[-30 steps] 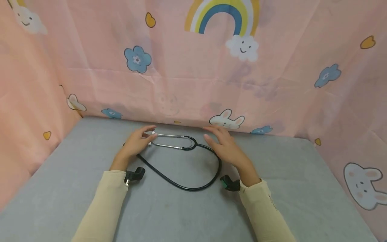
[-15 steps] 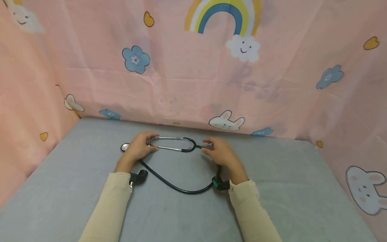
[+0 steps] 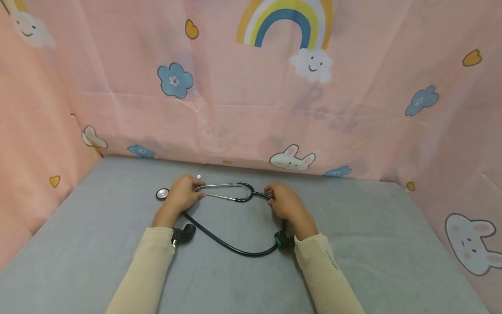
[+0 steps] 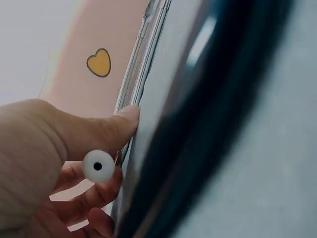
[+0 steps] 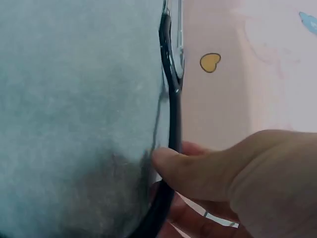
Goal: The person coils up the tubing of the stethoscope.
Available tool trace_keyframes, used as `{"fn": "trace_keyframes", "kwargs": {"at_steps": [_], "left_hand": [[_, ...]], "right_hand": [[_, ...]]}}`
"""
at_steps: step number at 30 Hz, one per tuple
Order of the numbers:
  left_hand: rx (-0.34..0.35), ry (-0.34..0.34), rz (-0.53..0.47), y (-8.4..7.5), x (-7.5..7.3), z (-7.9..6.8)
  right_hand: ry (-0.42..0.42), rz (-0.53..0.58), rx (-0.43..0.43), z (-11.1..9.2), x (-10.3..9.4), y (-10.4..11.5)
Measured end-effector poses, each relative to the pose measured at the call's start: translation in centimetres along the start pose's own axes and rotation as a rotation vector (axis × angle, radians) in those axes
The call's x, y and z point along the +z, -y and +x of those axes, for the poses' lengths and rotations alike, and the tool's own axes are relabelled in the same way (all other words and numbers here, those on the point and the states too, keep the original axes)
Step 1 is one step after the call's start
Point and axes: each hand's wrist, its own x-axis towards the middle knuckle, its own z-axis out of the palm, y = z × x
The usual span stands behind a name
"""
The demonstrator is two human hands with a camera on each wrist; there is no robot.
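Note:
A stethoscope [image 3: 244,254] with black tubing and silver ear tubes lies on the grey table, its tube curving toward the front. My left hand [image 3: 183,194] grips the ear tubes near their white tips; one white ear tip [image 4: 99,167] shows beside the thumb in the left wrist view. Just left of that hand lies the round chest piece [image 3: 162,194]. My right hand [image 3: 287,203] pinches the black tube just past the Y-shaped fork [image 5: 175,82], thumb on one side and fingers behind. Part of the tubing is hidden under the right hand and wrist.
The grey cloth-covered table [image 3: 376,253] ends at a pink printed curtain [image 3: 243,117] behind and at both sides. Black camera mounts sit on both wrists, the left mount [image 3: 184,233] and the right mount [image 3: 284,240], close over the tubing.
Both hands have come down onto the stethoscope. The left fingers have closed on the ear tubes and the right fingers on the tube by the fork. The chest piece has come into sight.

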Motion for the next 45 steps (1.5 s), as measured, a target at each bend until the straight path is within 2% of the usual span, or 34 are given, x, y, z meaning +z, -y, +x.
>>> {"fn": "trace_keyframes", "kwargs": {"at_steps": [6, 12, 16, 23, 26, 31, 33, 35, 39, 42, 45], "left_hand": [[0.076, -0.056, -0.039, -0.7, 0.4, -0.3], [0.177, -0.099, -0.061, -1.1, 0.3, -0.1], [0.214, -0.171, -0.074, -1.3, 0.0, 0.0], [0.294, -0.346, -0.158, -2.1, -1.2, 0.1], [0.314, -0.375, -0.163, -2.4, -1.9, 0.0], [0.356, -0.395, -0.159, -2.8, -2.7, -0.2], [0.364, -0.419, -0.164, -3.1, -2.9, -0.2], [0.357, -0.451, -0.176, -3.3, -3.1, -0.2], [0.355, -0.487, -0.169, -3.7, -3.2, -0.1], [0.38, -0.462, -0.149, -3.9, -3.2, -0.1], [0.397, -0.439, -0.15, -4.1, -3.2, -0.2]], "right_hand": [[-0.098, 0.057, 0.009, 0.0, -0.4, -0.7], [-0.169, 0.102, -0.032, -0.4, -1.7, -1.1], [-0.195, 0.168, -0.027, -0.5, -2.5, -1.2], [-0.124, 0.238, 0.053, -1.0, -3.6, -1.3], [-0.102, 0.228, 0.057, -1.1, -3.8, -1.4], [0.008, 0.186, 0.049, -1.0, -3.9, -2.1], [0.048, 0.211, 0.055, -1.0, -4.1, -2.5], [0.042, 0.248, 0.078, -1.1, -4.3, -3.1], [-0.038, 0.312, 0.135, -1.3, -4.8, -4.1], [-0.13, 0.358, 0.153, -1.5, -5.3, -4.3], [-0.263, 0.378, 0.171, -1.7, -5.7, -4.3]]}}
